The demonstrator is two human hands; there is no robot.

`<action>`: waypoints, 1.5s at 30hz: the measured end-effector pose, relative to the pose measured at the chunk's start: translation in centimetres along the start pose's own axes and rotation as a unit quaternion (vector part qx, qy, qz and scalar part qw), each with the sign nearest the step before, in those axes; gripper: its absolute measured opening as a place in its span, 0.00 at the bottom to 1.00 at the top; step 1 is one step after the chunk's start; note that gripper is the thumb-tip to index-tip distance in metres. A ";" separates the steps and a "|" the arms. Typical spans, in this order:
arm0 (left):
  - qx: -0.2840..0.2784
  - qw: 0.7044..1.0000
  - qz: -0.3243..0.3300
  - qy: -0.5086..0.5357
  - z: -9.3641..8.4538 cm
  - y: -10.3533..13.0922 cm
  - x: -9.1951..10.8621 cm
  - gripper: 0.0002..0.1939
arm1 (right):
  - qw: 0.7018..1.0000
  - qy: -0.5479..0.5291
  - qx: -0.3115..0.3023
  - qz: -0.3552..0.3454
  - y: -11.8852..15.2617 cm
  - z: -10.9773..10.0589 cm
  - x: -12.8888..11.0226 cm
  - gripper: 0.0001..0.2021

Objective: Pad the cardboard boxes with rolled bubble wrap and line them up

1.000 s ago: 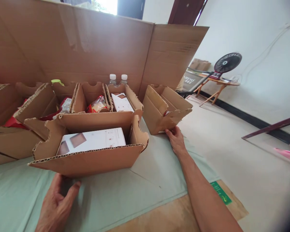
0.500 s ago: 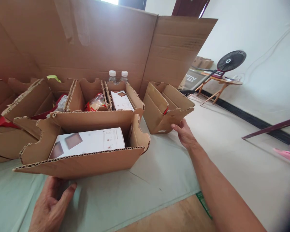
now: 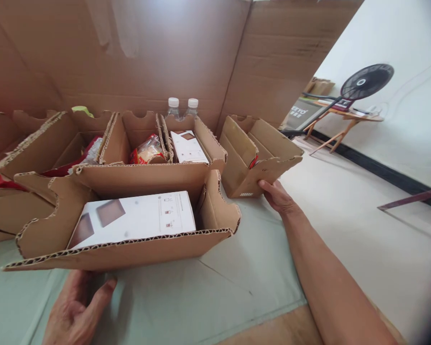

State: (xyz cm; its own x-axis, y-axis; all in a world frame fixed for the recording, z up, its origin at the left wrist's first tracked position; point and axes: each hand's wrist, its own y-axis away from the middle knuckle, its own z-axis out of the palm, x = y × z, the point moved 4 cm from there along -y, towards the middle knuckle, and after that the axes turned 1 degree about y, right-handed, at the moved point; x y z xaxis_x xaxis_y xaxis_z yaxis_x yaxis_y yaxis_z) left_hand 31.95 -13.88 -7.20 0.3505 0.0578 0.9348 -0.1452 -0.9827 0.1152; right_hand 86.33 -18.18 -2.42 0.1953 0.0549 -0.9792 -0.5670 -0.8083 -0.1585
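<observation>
A cardboard bin (image 3: 122,256) stands at the front with a white printed box (image 3: 140,215) inside. My left hand (image 3: 75,304) is at the bin's lower front edge, its thumb apart and its fingertips hidden by the cardboard. On the right, my right hand (image 3: 277,195) grips the low front corner of a second cardboard bin (image 3: 249,177), thumb on the front wall and other fingers mostly hidden. A bit of red shows inside that bin. Between the two bins and behind, a narrow bin holds another white box (image 3: 190,147).
More bins in the row hold a red and clear packet (image 3: 149,151) and a red bag (image 3: 68,165). Two capped bottles (image 3: 173,109) stand behind them, before a tall cardboard panel (image 3: 147,72). A fan (image 3: 366,81) sits on a small table (image 3: 357,115) at right.
The view has shifted, so the front bin looks larger and the fan sits farther right. My right hand remains on the right bin, and my left hand stays by the front bin.
</observation>
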 end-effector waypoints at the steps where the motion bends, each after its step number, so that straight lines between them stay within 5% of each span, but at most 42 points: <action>1: 0.002 1.000 -0.005 -0.001 0.2 0.1 0.2 0.35 | 1.000 0.003 0.010 0.003 0.0 0.2 0.2 0.47; 6: 0.036 0.998 0.027 0.038 1.4 0.9 2.3 0.28 | 0.994 0.046 0.098 0.027 1.7 0.2 0.0 0.38; 10: 0.049 0.995 0.058 0.061 1.7 0.7 2.8 0.27 | 0.968 0.127 0.216 0.028 7.9 0.2 -2.3 0.26; 12: 0.050 0.995 0.071 0.045 1.6 0.5 2.7 0.25 | 0.970 0.184 0.155 0.023 11.9 2.4 -3.8 0.24; 16: 0.039 0.994 0.098 0.022 1.5 0.7 3.2 0.22 | 0.975 0.194 -0.104 -0.012 17.9 11.3 -6.4 0.27; 19: 0.059 0.993 0.100 0.028 1.1 0.9 3.8 0.22 | 0.972 0.187 -0.140 -0.018 19.3 16.5 -7.2 0.26; 22: 0.078 0.991 0.103 0.033 0.3 0.8 4.2 0.22 | 0.973 0.186 -0.135 -0.013 19.1 19.0 -6.7 0.28; 28: 0.082 0.988 0.112 0.065 -0.3 0.4 4.0 0.24 | 0.984 0.131 -0.123 0.003 19.4 19.8 -4.8 0.32; 37: 0.028 0.985 0.134 0.109 0.8 -0.1 3.5 0.41 | 0.989 0.144 -0.043 0.008 17.9 18.2 -2.9 0.20; 45: 0.067 0.985 0.148 0.060 0.1 -0.6 3.5 0.41 | 0.981 0.183 0.040 0.057 17.5 18.7 -5.0 0.21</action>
State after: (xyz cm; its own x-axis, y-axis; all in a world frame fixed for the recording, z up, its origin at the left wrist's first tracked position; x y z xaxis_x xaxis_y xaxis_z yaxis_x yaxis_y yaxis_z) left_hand 33.41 -13.12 -4.01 0.1976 -0.2222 0.9548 -0.0981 -0.9736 -0.2063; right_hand 60.45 -21.62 -2.71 0.3936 -0.2592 -0.8820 -0.6601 -0.7475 -0.0749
